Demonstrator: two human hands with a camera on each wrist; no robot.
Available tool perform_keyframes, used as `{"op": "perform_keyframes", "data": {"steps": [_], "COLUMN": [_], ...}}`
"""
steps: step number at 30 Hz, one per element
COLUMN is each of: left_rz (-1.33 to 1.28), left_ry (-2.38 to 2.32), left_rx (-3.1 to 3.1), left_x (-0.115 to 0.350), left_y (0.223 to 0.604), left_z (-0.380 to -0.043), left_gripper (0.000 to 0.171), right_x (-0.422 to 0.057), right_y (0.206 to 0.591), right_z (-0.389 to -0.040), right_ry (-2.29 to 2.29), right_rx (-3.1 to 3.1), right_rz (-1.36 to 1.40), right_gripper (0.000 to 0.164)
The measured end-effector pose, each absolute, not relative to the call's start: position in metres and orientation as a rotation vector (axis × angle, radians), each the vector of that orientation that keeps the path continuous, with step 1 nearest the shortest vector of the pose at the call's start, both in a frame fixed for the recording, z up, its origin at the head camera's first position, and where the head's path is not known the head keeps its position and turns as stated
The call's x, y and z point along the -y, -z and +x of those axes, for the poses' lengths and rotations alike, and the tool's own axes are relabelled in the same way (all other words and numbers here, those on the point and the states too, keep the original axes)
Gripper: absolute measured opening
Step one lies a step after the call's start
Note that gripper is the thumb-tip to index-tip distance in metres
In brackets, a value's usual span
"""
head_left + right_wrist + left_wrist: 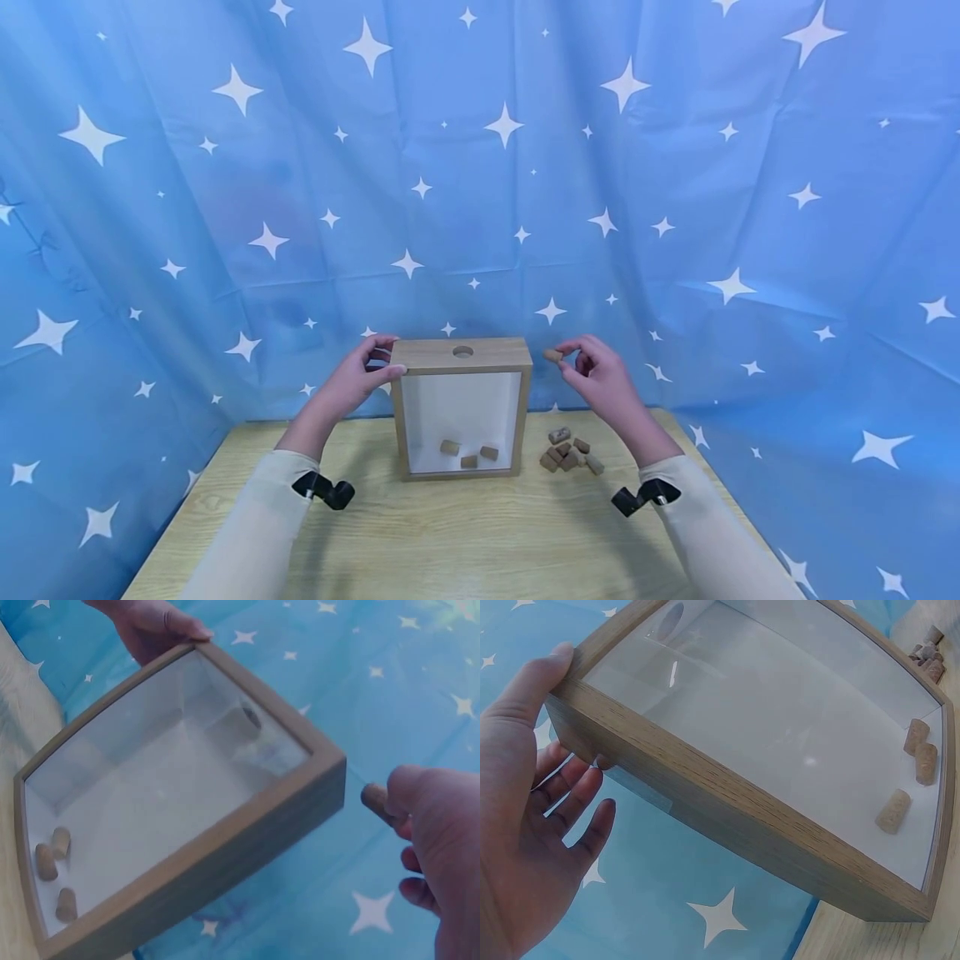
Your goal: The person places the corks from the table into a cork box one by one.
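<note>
A wooden shadow box point(461, 423) with a clear front stands upright on the table, a round hole point(463, 352) in its top. Inside at the bottom lie three corks point(926, 763). My left hand point(355, 379) holds the box's upper left corner, thumb on the front edge and fingers toward the side and back. Just right of the box's top, my right hand point(600, 377) pinches a cork point(377, 801) between thumb and fingertips, apart from the box. Several loose corks point(568, 457) lie in a small pile on the table, right of the box.
The light wood table point(465, 533) runs in front of the box. A blue curtain with white stars point(480, 208) hangs behind and at both sides. Each wrist wears a small black camera mount point(324, 490).
</note>
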State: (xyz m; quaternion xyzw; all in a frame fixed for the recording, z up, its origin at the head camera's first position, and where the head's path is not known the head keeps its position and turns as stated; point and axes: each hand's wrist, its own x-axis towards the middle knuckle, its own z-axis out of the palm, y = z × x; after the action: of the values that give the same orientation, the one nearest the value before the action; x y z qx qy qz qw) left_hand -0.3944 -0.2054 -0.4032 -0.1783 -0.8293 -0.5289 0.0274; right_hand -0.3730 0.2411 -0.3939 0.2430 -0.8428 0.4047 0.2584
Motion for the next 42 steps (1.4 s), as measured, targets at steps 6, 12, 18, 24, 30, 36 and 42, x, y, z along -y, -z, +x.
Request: {"op": "perform_keyframes", "data": {"steps": [6,12,18,24,30,36,42], "left_rz": [-0.551,-0.555,-0.554,-0.539,-0.537,-0.534,-0.517], "left_ry": [1.651,1.648,1.651,1.646,1.643,1.648,1.64], "left_rx": [2.557,2.556,2.557,2.569,2.564,2.564,2.575], "left_x": [0.205,0.205,0.205,0.203,0.203,0.201,0.201], "left_y": [0.403,0.403,0.402,0.399,0.4,0.399,0.399], "left_z": [-0.394,-0.395,-0.393,-0.39,-0.391,-0.39,-0.388], "left_gripper": [0.074,0.075,0.074,0.073,0.074,0.075,0.078], "right_x": [-0.224,-0.209,-0.194,-0.179,-0.167,-0.156,-0.147], "right_y": [0.379,0.37,0.363,0.358,0.354,0.349,0.348], "right_z": [-0.379,-0.381,-0.383,-0.383,-0.388,-0.392,-0.394], "right_ry": [-1.08,-1.095,-1.107,-1.106,-1.039,-0.994,-0.991], "right_rx": [2.244,2.235,2.234,2.238,2.247,2.312,2.376], "right_rz": [0.726,0.76,0.829,0.886,0.919,0.912,0.918], "right_gripper": [0.024,0.024,0.022,0.023,0.023,0.022,0.021]}}
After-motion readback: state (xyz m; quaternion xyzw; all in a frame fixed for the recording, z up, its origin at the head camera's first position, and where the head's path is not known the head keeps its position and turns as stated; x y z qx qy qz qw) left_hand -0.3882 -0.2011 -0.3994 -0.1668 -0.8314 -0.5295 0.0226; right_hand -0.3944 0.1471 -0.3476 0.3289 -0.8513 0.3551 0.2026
